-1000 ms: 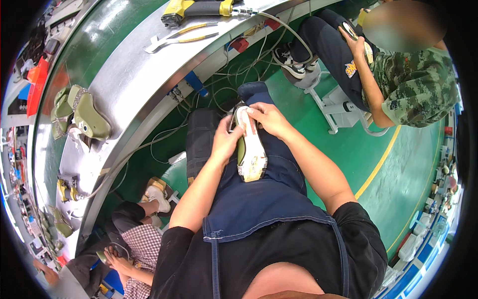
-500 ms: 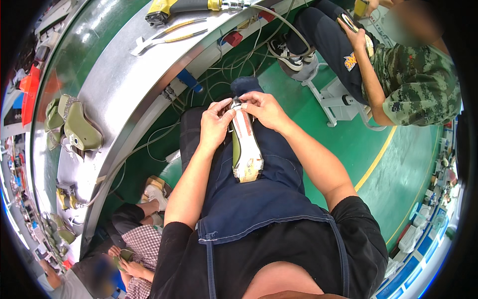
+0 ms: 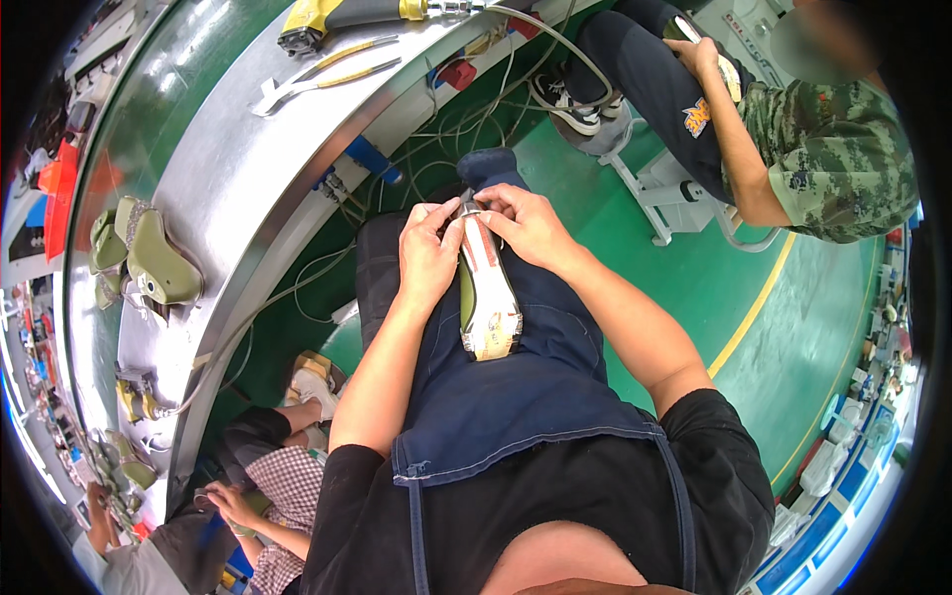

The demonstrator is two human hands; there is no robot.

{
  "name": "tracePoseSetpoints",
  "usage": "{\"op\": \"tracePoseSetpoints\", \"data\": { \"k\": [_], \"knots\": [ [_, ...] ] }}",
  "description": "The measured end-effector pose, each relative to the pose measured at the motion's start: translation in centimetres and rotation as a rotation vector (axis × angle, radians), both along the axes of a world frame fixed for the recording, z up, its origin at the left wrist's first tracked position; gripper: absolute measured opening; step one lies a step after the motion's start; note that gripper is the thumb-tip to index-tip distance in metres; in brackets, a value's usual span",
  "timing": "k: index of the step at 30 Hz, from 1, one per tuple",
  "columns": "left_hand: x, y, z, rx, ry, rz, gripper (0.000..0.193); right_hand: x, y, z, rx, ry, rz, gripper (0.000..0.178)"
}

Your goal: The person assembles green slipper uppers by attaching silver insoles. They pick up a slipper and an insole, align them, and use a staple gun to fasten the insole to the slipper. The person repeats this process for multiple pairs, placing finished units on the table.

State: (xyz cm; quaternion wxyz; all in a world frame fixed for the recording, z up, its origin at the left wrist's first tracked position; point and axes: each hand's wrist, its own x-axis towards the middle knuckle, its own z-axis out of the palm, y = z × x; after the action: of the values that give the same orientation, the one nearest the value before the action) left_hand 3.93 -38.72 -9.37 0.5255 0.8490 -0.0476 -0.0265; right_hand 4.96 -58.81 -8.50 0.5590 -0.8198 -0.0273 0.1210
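Across my lap lies a half-made shoe (image 3: 492, 303), underside up, with a white insole, a reddish strip and an olive-green side. Its heel end points toward my body. At the far, narrow toe end, my left hand (image 3: 429, 252) pinches the shoe's left edge between thumb and fingers. Opposite it, my right hand (image 3: 532, 230) holds the right edge of the same tip, fingers bent. Both sets of fingertips almost meet there, so the very tip is partly hidden. Beneath the shoe is my dark blue apron (image 3: 535, 397).
Along the left curves a metal workbench (image 3: 228, 149). On it are pincers (image 3: 322, 77), a yellow-and-black power tool (image 3: 342, 20) with a hose, and olive-green shoe parts (image 3: 159, 258). A co-worker in a camouflage shirt (image 3: 843, 164) sits at right; another person in checked clothing (image 3: 283, 496) sits lower left.
My hands stay at the toe, their fingertips shifting slightly. The co-worker's hands at right have moved, and the person at lower left has raised a hand. The whole view has shifted a little.
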Motion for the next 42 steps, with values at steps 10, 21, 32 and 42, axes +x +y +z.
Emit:
{"op": "tracePoseSetpoints", "data": {
  "k": [10,21,32,42],
  "knots": [
    [-0.3,-0.1,-0.6,0.02,-0.001,0.01,0.031,-0.5,-0.2,-0.4,-0.156,-0.254,0.099,0.036],
    [1.1,-1.0,-0.6,-0.002,0.066,0.136,0.025,1.5,-0.4,-0.9,-0.136,-0.3,0.12,0.031],
    [1.6,-1.3,-0.4,-0.011,0.074,0.12,0.024,3.4,0.6,0.5,-0.122,-0.015,0.033,0.028],
    [-2.9,-1.8,-1.4,-0.022,0.186,0.043,0.066,0.0,0.3,-0.7,-0.079,0.279,0.083,0.041]
  ]
}}
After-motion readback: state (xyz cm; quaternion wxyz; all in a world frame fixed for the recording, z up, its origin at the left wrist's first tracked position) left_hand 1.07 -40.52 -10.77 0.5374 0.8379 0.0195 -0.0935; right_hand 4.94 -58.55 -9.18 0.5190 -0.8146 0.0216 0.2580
